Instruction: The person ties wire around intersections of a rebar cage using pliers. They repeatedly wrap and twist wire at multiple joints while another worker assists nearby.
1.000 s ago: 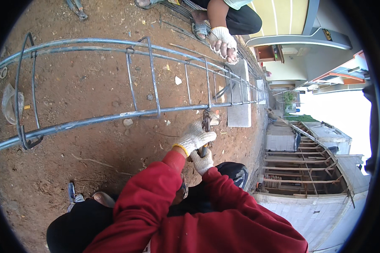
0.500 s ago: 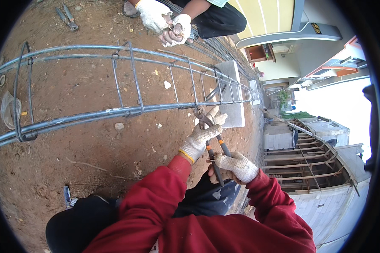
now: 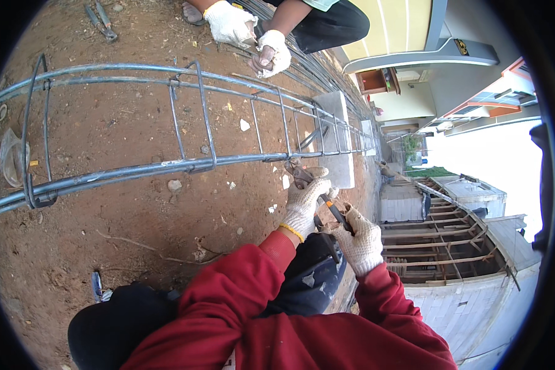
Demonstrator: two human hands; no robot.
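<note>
Head view: the pincers (image 3: 317,197) sit just right of centre, their jaws up against the lower bar of the rebar cage (image 3: 185,165), where a stirrup crosses it. The left hand (image 3: 305,200), in a knit work glove, is closed over the pincers near the head, its fingers folded around the tool and touching the bar. The right hand (image 3: 361,240), also gloved, lies just below and to the right, shut around the orange-tipped handles (image 3: 336,216). Both red sleeves (image 3: 271,308) rise from the lower edge of the frame.

The cage runs from the left edge across to the upper right, a long frame of bars tied by square stirrups, lying on bare red dirt (image 3: 123,228). Part of it rests on a grey concrete block (image 3: 339,142) right of centre. A clear plastic scrap (image 3: 11,157) lies at the far left, beside the cage end.

At the top centre, a second person's gloved hands (image 3: 250,34) are closed on wire by the upper bar. Another pair of pliers (image 3: 102,21) lies on the dirt in the upper left. A timber frame (image 3: 450,240) stands at the right.
</note>
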